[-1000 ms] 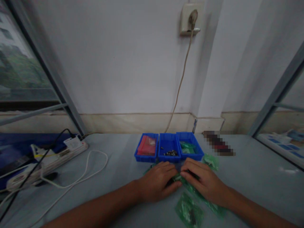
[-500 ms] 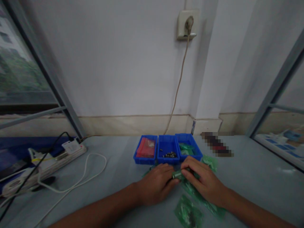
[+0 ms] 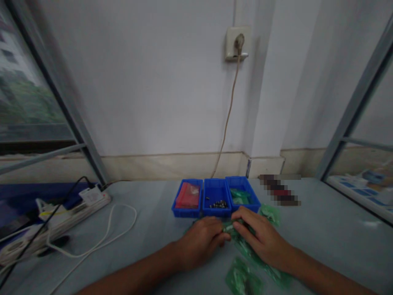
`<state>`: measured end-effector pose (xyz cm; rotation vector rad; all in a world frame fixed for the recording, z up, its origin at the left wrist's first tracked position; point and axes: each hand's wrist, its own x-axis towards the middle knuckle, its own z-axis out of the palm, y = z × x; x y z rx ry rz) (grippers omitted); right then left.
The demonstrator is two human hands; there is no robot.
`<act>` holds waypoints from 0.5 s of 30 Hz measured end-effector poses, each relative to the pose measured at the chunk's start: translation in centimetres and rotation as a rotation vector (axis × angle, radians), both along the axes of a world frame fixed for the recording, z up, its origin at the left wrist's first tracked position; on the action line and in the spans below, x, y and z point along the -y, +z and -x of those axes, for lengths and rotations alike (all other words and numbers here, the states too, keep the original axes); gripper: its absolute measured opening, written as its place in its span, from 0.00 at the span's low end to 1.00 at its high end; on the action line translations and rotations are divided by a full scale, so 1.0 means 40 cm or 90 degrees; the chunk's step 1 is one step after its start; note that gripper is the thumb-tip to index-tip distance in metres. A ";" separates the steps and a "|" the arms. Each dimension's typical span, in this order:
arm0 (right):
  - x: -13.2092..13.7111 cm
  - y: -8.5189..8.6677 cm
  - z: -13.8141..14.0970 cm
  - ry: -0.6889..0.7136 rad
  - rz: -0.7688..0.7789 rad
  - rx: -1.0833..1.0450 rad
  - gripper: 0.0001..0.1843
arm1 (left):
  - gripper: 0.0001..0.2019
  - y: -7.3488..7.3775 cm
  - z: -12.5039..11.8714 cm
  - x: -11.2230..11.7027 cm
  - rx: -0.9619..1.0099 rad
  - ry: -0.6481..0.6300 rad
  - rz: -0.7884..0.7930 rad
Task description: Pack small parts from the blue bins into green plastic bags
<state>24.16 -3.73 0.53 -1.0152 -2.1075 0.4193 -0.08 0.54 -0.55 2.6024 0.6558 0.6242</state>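
Between my hands is a crumpled green plastic bag [image 3: 247, 248], stretched low over the table. My left hand [image 3: 201, 242] is closed on its left end, thumb against bent fingers. Thumb and fingers of my right hand [image 3: 264, 239] pinch the same bag a short way to the right, and the rest of it trails beneath that palm. What lies inside the bag is hidden. Nearer to me lies a second green bag [image 3: 241, 275] with something dark in it. Another green bag [image 3: 270, 214] rests beyond my right hand.
Three blue bins stand side by side: a left bin [image 3: 186, 213] with red packets [image 3: 187, 196], a middle bin [image 3: 215, 212] with small metal parts [image 3: 220, 204], and a right bin [image 3: 247, 180] with green bags [image 3: 240, 196]. At left lie a power strip [image 3: 76, 213] and white cable [image 3: 123, 235].
The view has tilted up a little, so the wall and bins sit lower in it. Both hands keep their grip on the green bag, with only slight finger movement.
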 end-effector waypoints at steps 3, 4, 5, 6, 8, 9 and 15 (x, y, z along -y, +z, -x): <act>0.000 -0.001 0.001 -0.001 0.000 -0.001 0.11 | 0.17 -0.007 0.001 -0.004 -0.018 0.002 -0.009; 0.000 -0.001 0.001 0.000 0.003 -0.002 0.11 | 0.17 -0.009 0.001 -0.004 -0.019 0.004 -0.009; 0.000 0.000 0.002 0.002 0.005 -0.002 0.11 | 0.17 -0.010 0.001 -0.004 -0.017 0.008 -0.007; 0.000 0.000 0.002 0.003 0.005 -0.003 0.11 | 0.17 -0.011 0.000 -0.005 -0.014 0.015 -0.003; -0.001 0.001 0.003 0.004 0.007 -0.007 0.10 | 0.15 -0.012 0.000 -0.004 -0.008 0.023 0.007; -0.001 0.001 0.003 0.002 0.008 -0.009 0.10 | 0.14 -0.011 -0.001 -0.004 -0.006 0.022 0.011; -0.003 -0.002 0.003 -0.001 0.016 -0.017 0.09 | 0.09 0.004 -0.004 0.003 0.001 0.036 0.026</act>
